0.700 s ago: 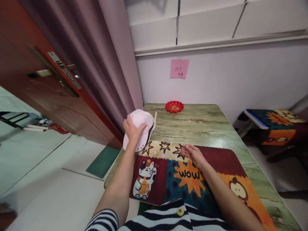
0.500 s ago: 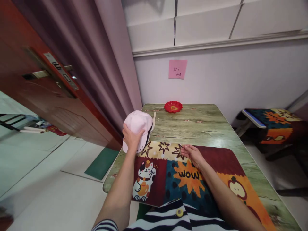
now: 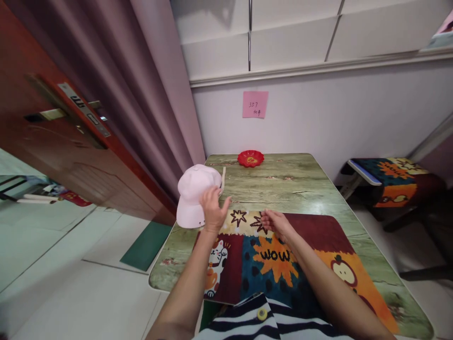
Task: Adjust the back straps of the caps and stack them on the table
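Note:
A pale pink cap (image 3: pixel 193 189) rests at the left edge of the green wood-patterned table (image 3: pixel 276 182), its brim toward me. My left hand (image 3: pixel 213 208) is at the cap's right side, fingers apart and thumb out to the right; whether the fingertips touch the cap is unclear. Over the upper edge of the colourful mat (image 3: pixel 235 269) hovers my right hand (image 3: pixel 276 223), its fingers loosely curled and close together, with nothing visible in them. A strap (image 3: pixel 223 179) sticks up behind the cap's right side.
A red scalloped dish (image 3: pixel 250 158) stands at the table's far edge by the wall. On the wall is a pink note (image 3: pixel 255 104). A door (image 3: pixel 88 141) and a curtain (image 3: pixel 159 85) are at the left. Another mat-covered surface (image 3: pixel 396 177) is at the right.
My left hand has come off the cap's crown and moved right, its fingers opening. The cap now sits with its brim turned more toward me. My right hand has barely moved.

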Demonstrator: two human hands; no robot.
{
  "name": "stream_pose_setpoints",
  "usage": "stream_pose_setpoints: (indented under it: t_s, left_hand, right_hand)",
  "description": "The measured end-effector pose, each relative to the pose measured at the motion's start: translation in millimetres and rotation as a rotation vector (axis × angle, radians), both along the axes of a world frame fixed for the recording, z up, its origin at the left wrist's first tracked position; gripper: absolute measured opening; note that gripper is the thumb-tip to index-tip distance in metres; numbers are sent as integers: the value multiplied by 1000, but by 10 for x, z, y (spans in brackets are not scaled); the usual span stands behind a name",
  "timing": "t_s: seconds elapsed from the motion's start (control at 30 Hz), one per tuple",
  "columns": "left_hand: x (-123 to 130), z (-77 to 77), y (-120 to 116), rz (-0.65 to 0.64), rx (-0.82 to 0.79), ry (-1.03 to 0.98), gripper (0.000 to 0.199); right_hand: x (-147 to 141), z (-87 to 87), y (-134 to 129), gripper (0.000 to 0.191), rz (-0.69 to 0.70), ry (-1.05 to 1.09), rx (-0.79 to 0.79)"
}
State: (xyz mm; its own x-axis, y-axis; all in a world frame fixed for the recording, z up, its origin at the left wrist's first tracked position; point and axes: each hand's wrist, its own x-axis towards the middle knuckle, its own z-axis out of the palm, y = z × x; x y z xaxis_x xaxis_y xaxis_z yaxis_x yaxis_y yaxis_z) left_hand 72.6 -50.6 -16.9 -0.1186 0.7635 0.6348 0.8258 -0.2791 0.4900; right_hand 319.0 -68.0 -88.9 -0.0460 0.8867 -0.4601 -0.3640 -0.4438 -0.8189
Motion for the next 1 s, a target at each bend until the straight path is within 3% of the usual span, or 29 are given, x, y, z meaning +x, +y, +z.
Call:
stream_pose_setpoints:
  t_s: [0.07, 0.2, 0.3, 0.4, 0.5, 0.67, 1.0]
  left_hand:
    - [266, 67, -5, -184, -104, -101, 38]
    - [709, 327, 97, -392, -448, -489, 62]
    - [914, 569, 173, -473, -644, -727, 80]
    - [1019, 765, 189, -457, -662, -776, 88]
    - [1057, 875, 156, -396, -629, -761, 90]
    - [1064, 929, 72, -341, -598, -667, 91]
    - [1043, 970, -91, -350, -545, -566, 92]
  right_hand:
    - [-47, 207, 49, 30, 22, -14, 33]
    - [-105, 710, 180, 55, 30, -158, 182]
    - [-88, 1027, 279, 74, -18, -241, 315]
    - [-34, 1228, 358, 80, -69, -305, 422]
    - [15, 1325, 402, 82, -104, -415, 465]
    - [12, 1362, 375, 85, -115, -579, 518]
    - [9, 1408, 222, 87, -114, -625, 553]
